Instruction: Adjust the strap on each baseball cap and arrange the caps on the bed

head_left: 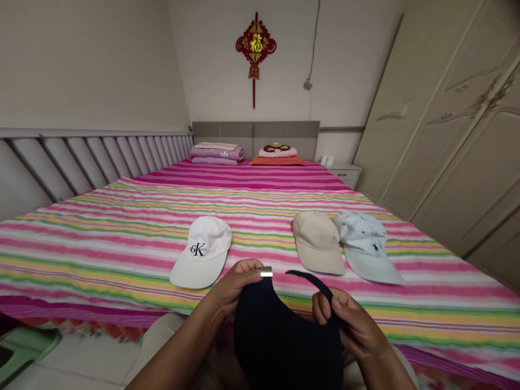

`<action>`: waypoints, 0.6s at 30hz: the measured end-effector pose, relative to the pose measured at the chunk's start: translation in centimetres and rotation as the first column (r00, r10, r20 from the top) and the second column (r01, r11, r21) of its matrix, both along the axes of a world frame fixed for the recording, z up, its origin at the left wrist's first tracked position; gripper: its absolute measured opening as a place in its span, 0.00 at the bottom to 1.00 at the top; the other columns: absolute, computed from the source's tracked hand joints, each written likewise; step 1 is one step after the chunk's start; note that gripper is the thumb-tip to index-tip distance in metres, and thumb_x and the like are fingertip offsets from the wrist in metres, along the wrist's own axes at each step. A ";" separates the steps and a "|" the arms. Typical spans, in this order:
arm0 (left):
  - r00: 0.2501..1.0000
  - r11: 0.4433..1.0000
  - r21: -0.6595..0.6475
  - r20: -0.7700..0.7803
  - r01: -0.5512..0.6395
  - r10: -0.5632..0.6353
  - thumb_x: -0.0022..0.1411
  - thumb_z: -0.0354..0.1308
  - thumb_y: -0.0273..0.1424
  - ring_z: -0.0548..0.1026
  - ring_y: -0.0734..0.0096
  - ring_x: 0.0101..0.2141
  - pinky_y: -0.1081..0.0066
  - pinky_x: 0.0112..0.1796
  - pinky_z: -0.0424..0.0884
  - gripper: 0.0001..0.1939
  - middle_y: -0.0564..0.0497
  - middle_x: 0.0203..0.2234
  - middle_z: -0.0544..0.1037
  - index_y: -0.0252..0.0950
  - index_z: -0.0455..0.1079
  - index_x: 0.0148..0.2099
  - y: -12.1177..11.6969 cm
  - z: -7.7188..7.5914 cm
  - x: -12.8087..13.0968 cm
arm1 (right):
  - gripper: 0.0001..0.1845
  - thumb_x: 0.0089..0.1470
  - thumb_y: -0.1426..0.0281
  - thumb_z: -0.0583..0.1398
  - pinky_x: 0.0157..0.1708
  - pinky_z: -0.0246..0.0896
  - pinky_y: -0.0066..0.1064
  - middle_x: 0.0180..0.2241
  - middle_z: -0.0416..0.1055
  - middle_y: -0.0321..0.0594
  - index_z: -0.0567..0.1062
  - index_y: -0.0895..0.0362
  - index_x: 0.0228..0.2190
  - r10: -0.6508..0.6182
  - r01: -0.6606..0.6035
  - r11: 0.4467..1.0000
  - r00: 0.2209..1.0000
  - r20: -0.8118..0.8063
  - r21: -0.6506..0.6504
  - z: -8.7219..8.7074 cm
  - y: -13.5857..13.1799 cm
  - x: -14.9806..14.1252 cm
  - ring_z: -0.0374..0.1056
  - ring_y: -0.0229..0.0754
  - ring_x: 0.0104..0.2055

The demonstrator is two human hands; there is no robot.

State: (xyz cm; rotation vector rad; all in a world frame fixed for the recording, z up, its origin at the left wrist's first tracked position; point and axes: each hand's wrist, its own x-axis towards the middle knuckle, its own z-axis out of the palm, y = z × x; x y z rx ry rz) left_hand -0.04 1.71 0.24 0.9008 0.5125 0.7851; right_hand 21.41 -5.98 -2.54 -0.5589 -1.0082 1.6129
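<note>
A dark navy cap is held over my lap, its back opening turned up toward the bed. My left hand pinches the silver metal buckle at one side of that opening. With fingers closed, my right hand grips the cap's strap, whose loose end points left, apart from the buckle. On the bed beyond my left hand lies a white cap with black letters. A beige cap and a pale blue cap rest side by side, touching, beyond my right hand.
A striped sheet covers the bed. Folded purple bedding and a pillow stack lie by the headboard. A metal railing runs along the left, a wardrobe on the right. A green stool stands lower left.
</note>
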 end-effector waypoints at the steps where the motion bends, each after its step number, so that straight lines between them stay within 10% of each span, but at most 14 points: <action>1: 1.000 1.000 0.005 -0.001 0.003 -0.003 0.42 0.63 0.26 0.66 0.82 0.17 0.81 0.20 0.59 0.07 0.54 0.16 0.71 0.30 0.69 0.26 0.0 0.1 0.0 | 0.14 0.46 0.63 0.61 0.21 0.50 0.24 0.18 0.65 0.38 0.70 0.60 0.19 -0.011 0.011 1.000 1.000 0.010 0.025 0.3 0.1 -0.1 0.58 0.34 0.21; 10: 0.999 0.997 0.065 0.003 0.038 -0.038 0.39 0.66 0.28 0.68 0.81 0.18 0.80 0.21 0.60 0.12 0.53 0.19 0.73 0.31 0.71 0.30 0.2 1.7 0.5 | 0.13 0.49 0.62 0.59 0.17 0.42 0.24 0.12 0.59 0.29 0.70 0.60 0.33 -0.066 0.058 0.997 0.985 0.160 0.058 2.5 0.4 -0.9 0.50 0.30 0.14; 18: 0.997 0.991 0.126 -0.075 0.034 -0.025 0.38 0.67 0.27 0.68 0.81 0.18 0.79 0.22 0.61 0.12 0.53 0.19 0.73 0.31 0.71 0.29 -0.3 1.4 1.4 | 0.14 0.50 0.61 0.58 0.11 0.32 0.22 0.10 0.58 0.26 0.66 0.60 0.26 -0.108 0.105 0.994 0.949 0.295 0.023 3.5 0.9 -2.2 0.43 0.25 0.10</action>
